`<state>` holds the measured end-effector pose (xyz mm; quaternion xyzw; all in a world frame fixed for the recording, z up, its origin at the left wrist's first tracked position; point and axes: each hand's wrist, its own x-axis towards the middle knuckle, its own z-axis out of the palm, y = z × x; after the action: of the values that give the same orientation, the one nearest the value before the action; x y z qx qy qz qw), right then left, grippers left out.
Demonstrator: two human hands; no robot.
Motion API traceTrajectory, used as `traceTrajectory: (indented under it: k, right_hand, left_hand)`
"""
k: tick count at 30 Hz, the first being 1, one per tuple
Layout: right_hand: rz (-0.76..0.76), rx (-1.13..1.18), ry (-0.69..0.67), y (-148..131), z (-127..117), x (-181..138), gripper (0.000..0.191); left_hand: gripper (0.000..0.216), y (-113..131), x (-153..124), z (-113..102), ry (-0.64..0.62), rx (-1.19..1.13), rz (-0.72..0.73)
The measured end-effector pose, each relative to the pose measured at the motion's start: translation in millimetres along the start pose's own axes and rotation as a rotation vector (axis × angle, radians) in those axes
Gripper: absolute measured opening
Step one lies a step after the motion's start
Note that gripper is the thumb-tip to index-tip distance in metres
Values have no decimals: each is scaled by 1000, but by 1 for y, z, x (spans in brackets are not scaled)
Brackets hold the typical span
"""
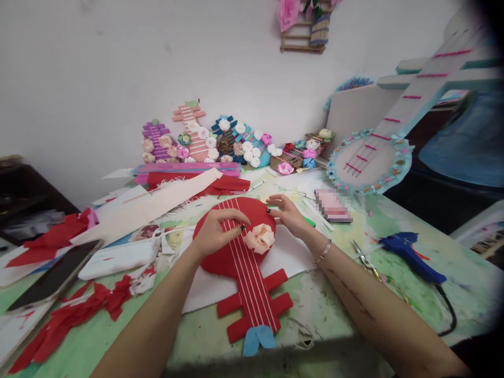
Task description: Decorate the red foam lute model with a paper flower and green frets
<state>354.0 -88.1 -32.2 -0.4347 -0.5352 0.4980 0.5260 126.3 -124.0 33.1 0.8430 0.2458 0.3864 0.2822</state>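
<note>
The red model lute [246,270] is lying flat in the middle of the table [331,310], its round body facing away and its neck pointing toward the person, with a white sheet [199,295] showing beneath it. White strings are running down the front, and two blue leaf shapes [259,338] are sitting at the near tip. A cream fabric flower [260,238] is resting on the right part of the body, and both hands are framing it! The left hand [220,231] is arching over the lute, thumb and forefinger close together beside the petals; whether they are pinching anything, I can't tell. The right hand [289,214] is spreading its fingers, loose and open, at the body's far right edge. Out right, a blue glue gun [409,254] is lying near a pointed metal tool [364,257]. Over on the left, red fabric scraps [74,320] are sprawling near a dark smartphone [55,275]. Up on the wall, a wooden rack [303,49] is carrying a pink flower [289,14] and a bundle of slats [319,30], while the dark shelf [43,191] at far left is holding items too blurred to name. Small decorated lutes [197,139] are lining the back of the table.
</note>
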Motion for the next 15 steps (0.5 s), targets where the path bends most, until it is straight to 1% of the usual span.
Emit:
traceTrajectory:
  k: [4,6,9,12,15]
  right_hand:
    - [74,6,-3,-2,5,-3,43]
    - [94,4,-8,-4,7,-5,45]
    - [89,9,-11,-6,10,-7,50]
    - [72,20,-11,-9,12,-9,52]
    - [56,26,-11,-11,14,-10,54]
  left_hand:
    - [18,-1,1,9,-74,93,61]
    - [16,-1,1,15,-71,149,68]
    - [21,0,0,24,-36,243,22]
    - [27,1,-1,30,-101,303,-22]
    - [18,2,-1,32,-98,294,-92]
